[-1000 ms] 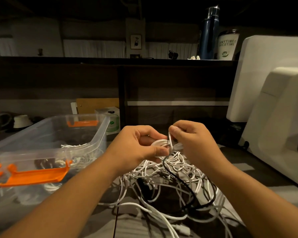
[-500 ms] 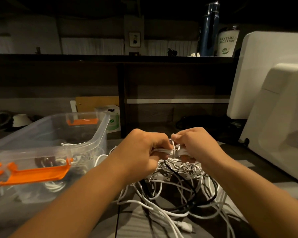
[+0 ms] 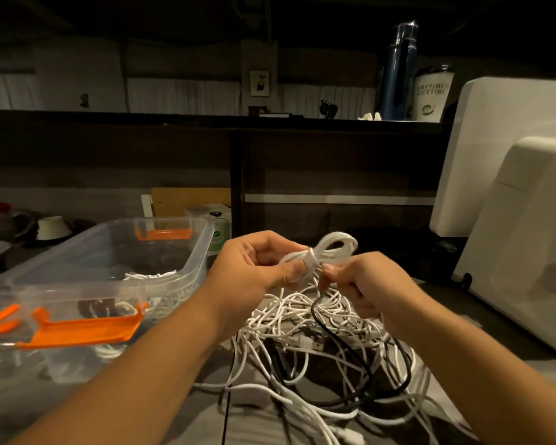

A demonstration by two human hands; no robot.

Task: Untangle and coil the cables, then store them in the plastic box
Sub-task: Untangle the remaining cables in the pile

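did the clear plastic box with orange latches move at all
No. The clear plastic box stays put, its far corner still overlapping the small white carton behind it.

A small white coiled cable (image 3: 326, 252) is sitting above the tangled cable pile (image 3: 321, 335), right of the clear orange-latched plastic box (image 3: 187, 271).

Dim, warm light | background near-black | soft blur throughout | wide-angle bending at edges | faint bottle (image 3: 398, 69) glare

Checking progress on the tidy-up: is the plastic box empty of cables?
No: white cables lie inside the plastic box, showing above its near rim and through its clear wall.
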